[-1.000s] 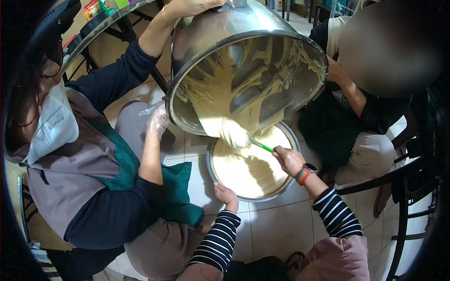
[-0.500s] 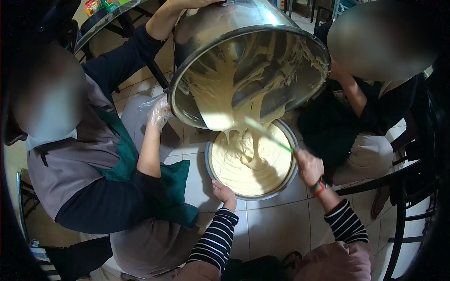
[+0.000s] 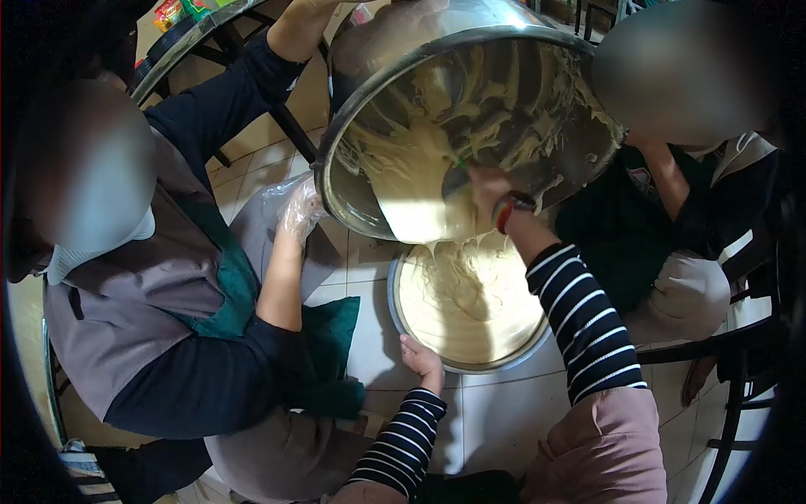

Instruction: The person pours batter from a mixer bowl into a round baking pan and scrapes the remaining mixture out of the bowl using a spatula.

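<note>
A large steel mixing bowl [image 3: 470, 42] is tipped over on its side, its inner wall streaked with pale batter [image 3: 411, 168]. Batter slides over its lower lip into a round metal basin [image 3: 400, 311] on the floor, which holds a thick, creamy pool. My left hand [image 3: 422, 363] grips the basin's near-left rim, thumb on top, other fingers mostly hidden. Inside the mouth of the tipped bowl, my right hand [image 3: 489, 191] is closed round a spatula [image 3: 461, 163]; only a bit of its green handle shows, and the blade is hidden.
At left a person's plastic-gloved hand [image 3: 300, 208] supports the tipped bowl's rim. Another person's forearm [image 3: 665, 176] is at right beside the bowl. A dark metal chair [image 3: 739, 395] stands at right, and a table edge [image 3: 193, 38] at upper left carries packets. The floor is white tile [image 3: 512, 420].
My right hand has moved up and left, from beside the basin into the tipped bowl, with the spatula. In view, bowl and basin have shifted right. My left hand stays on the basin's rim.
</note>
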`<move>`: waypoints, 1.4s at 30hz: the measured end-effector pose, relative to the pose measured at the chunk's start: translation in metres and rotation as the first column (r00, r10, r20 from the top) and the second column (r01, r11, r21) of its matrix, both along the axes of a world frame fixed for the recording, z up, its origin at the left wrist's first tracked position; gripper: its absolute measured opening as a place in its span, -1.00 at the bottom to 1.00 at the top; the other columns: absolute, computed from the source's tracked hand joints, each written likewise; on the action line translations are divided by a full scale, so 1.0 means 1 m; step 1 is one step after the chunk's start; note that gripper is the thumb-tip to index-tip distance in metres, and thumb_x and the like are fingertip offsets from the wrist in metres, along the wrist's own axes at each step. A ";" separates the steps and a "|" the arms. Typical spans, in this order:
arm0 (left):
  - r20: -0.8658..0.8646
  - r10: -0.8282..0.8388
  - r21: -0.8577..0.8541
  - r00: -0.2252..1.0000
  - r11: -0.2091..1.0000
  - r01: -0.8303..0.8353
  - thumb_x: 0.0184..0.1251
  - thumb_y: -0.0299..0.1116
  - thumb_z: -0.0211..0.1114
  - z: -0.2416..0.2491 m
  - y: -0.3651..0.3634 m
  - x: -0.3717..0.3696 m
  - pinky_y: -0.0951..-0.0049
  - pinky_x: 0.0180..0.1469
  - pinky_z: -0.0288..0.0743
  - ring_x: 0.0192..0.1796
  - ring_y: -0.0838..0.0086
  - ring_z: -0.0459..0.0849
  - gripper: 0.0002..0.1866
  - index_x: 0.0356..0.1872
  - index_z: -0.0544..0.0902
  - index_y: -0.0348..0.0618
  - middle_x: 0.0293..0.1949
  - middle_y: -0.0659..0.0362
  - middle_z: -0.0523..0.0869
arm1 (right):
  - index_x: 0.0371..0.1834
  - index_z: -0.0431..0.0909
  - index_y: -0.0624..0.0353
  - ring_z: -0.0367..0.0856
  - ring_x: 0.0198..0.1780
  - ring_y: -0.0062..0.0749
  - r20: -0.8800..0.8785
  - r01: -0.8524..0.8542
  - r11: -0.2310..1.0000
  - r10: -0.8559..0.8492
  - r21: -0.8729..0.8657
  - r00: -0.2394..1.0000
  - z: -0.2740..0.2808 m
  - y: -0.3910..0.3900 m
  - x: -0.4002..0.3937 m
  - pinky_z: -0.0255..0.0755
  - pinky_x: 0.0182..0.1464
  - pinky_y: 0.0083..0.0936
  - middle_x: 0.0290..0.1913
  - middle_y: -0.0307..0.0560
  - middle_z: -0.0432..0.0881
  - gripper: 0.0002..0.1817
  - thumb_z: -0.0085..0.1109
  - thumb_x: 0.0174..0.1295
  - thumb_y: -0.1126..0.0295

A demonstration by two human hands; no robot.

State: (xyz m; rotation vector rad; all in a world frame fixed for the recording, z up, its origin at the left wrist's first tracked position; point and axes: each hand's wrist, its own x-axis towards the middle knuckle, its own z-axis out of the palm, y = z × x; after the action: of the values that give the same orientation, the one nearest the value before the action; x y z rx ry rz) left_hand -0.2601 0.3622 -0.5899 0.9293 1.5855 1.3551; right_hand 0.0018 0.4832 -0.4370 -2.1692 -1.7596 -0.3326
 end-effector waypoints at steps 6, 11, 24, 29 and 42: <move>0.008 -0.057 -0.003 0.998 0.998 0.057 0.33 -0.10 -0.26 0.022 -0.005 0.003 0.39 -0.14 0.31 -0.25 0.24 0.50 -0.46 -0.27 0.44 -0.53 -0.27 -0.12 0.55 | -0.17 0.41 0.09 0.50 -0.36 -0.03 -0.440 -0.127 0.992 0.105 -0.020 0.892 0.047 -0.042 -0.080 0.38 -0.34 -0.23 -0.39 0.12 0.52 -0.76 -0.15 0.08 0.40; -0.071 -0.087 -0.063 0.994 0.995 0.082 0.33 -0.11 -0.27 0.013 -0.005 -0.001 0.38 -0.16 0.33 -0.26 0.25 0.50 -0.46 -0.28 0.44 -0.54 -0.30 -0.10 0.55 | -0.16 0.42 0.24 0.52 -0.34 -0.04 -0.753 -0.191 0.948 0.319 0.256 0.575 0.021 -0.084 -0.096 0.37 -0.28 -0.30 -0.42 0.15 0.52 -0.72 -0.13 0.16 0.30; -0.128 -0.069 -0.026 0.989 0.997 0.066 0.34 -0.13 -0.27 0.018 -0.003 0.000 0.36 -0.18 0.35 -0.30 0.11 0.52 -0.46 -0.25 0.44 -0.55 -0.34 -0.20 0.56 | 0.00 0.32 -0.01 0.54 -0.51 -0.16 -0.048 -0.017 0.936 0.000 -0.352 0.999 -0.021 -0.279 -0.077 0.47 -0.51 -0.36 -0.41 -0.06 0.50 -0.62 -0.15 0.04 0.47; -0.123 -0.059 -0.032 0.991 0.998 0.056 0.32 -0.09 -0.26 0.019 -0.006 -0.003 0.35 -0.16 0.35 -0.26 0.11 0.53 -0.44 -0.26 0.45 -0.54 -0.31 -0.19 0.56 | 0.04 0.28 -0.04 0.55 -0.50 -0.18 -0.035 0.075 0.909 -0.098 -0.409 0.995 -0.003 -0.276 -0.073 0.47 -0.52 -0.36 -0.40 -0.05 0.50 -0.61 -0.18 0.09 0.45; -0.096 -0.040 -0.024 0.995 0.999 0.038 0.32 -0.08 -0.28 0.000 0.006 -0.004 0.29 -0.16 0.31 -0.27 0.06 0.51 -0.42 -0.30 0.45 -0.55 -0.34 -0.22 0.54 | -0.38 0.43 0.18 0.50 -0.38 0.02 -0.363 0.383 0.923 -0.368 -0.032 0.856 0.001 -0.086 -0.033 0.36 -0.36 -0.16 -0.47 0.12 0.52 -0.82 -0.17 0.08 0.37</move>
State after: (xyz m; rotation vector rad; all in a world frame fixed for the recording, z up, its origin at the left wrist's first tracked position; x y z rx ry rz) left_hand -0.2645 0.3685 -0.5896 1.0202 1.6435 1.2798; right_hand -0.0310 0.3971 -0.4359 -2.3543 -1.1182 -0.0447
